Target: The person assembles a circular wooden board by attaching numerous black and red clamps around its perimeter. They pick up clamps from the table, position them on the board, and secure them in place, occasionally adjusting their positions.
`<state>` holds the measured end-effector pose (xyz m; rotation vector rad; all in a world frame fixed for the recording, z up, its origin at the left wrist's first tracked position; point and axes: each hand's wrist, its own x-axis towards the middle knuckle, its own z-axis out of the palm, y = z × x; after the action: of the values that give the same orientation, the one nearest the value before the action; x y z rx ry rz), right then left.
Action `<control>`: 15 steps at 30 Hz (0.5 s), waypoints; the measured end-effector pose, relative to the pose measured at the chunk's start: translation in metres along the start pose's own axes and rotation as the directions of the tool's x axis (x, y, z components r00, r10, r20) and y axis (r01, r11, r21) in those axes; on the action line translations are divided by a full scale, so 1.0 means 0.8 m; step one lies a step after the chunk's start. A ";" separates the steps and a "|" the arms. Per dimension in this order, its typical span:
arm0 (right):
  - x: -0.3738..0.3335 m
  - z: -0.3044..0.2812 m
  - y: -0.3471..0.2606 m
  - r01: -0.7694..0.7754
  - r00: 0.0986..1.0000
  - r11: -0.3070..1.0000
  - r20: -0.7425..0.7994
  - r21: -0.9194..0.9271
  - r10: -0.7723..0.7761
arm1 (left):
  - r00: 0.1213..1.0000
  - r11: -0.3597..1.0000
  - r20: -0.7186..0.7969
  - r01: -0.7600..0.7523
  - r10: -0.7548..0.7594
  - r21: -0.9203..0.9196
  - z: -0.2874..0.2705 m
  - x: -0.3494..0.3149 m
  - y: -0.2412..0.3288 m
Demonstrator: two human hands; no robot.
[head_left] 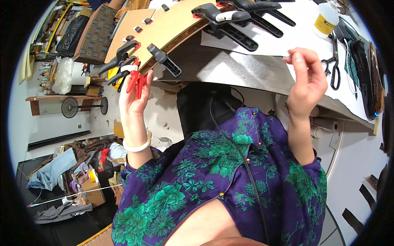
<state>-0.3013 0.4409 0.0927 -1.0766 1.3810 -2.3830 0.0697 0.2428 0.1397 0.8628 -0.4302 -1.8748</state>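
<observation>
Red clamp (140, 85) in the left hand (133, 102), right hand (308, 80) near black scissors (335, 56) on white sheeting (273, 47)

The red clamp (140, 86) at left is smooth plastic, faintly glossy; the far black clamps (211, 15) are matt plastic. The curved tan board (166, 29) has a smooth matt face, probably wood. Matt white paper (349, 94) lies right; the purple garment (197, 176) is shiny cloth.

You're in craft workshop: clamps (164, 59) lining curved board (172, 26) before you, black scissors (335, 58) and squeeze bottle (327, 18) on your surface (184, 69), heaped cloth (55, 168) off left.
</observation>
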 end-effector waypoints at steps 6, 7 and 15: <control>-0.042 0.058 0.011 -0.234 0.850 0.972 0.478 -0.033 0.221 | 0.997 0.999 0.066 0.040 -0.038 -0.029 0.020 -0.011 0.001; -0.043 0.077 0.013 -0.475 0.728 0.879 0.582 0.048 0.362 | 0.997 0.999 0.069 0.046 -0.044 -0.027 0.022 -0.012 0.001; 0.014 0.221 0.075 -0.804 0.456 0.593 0.596 -0.042 0.661 | 0.998 0.997 0.008 0.058 -0.057 -0.051 0.020 -0.008 0.007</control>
<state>-0.2029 0.2823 0.1033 -0.7525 0.9801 -1.3651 0.0635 0.2446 0.1562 0.8428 -0.3628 -1.9335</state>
